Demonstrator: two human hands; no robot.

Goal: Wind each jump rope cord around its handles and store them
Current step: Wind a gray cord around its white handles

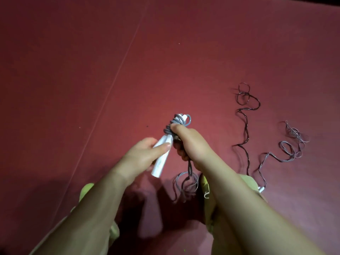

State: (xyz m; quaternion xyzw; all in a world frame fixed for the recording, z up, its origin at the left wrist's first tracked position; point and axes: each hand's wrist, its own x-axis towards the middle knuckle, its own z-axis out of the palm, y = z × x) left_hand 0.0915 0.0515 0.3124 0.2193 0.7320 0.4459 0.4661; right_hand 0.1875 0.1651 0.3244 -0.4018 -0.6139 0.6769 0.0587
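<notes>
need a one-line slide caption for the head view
Left hand holds paired white handles while right hand winds grey cord; two loose ropes lie on the red floor.

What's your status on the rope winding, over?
Left hand grips white handles. Right hand winding grey cord, slack hanging. Two loose ropes on floor, right. Nothing blocking.

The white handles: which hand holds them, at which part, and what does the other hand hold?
The left hand grips the white handles around their middle. The right hand holds the grey cord just beside the wound coils near the handles' far end.
</notes>
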